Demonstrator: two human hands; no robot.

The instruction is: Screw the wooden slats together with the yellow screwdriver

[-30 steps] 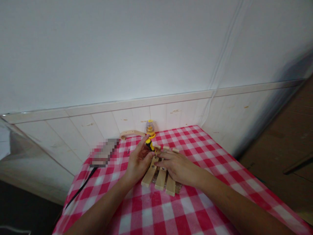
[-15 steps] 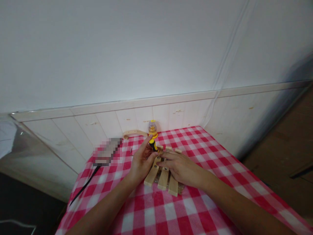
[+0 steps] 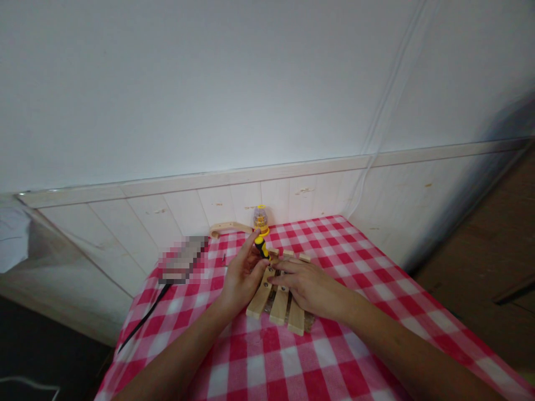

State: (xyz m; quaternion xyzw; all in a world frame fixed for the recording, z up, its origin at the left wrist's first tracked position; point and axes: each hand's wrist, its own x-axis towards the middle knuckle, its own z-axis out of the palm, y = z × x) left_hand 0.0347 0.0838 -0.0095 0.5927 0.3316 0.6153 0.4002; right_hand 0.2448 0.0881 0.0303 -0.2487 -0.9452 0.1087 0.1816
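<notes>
A screwdriver [image 3: 262, 246] with a yellow and black handle leans in my left hand [image 3: 243, 278], which is closed around it with the thumb low near the tip. Its lower end meets a slatted wooden piece [image 3: 279, 309], where screw heads show in the slats. Across those slats lies my right hand [image 3: 307, 284], holding the piece from the right, its fingertips beside the screwdriver's lower end. The hands hide the middle of the wood and the screwdriver's tip.
Behind the hands stands a clear container with a yellow base [image 3: 261, 221], beside a curved wooden strip [image 3: 229, 226] near the wall. A small screw [image 3: 223, 257] lies left of my left hand. At the left is a blurred-out flat object [image 3: 186, 260] with a black strap [image 3: 144, 320]. The checked tablecloth [image 3: 334, 367] covers the table.
The screwdriver handle has turned slightly in my left hand. Both hands and the wooden piece stay in the same place.
</notes>
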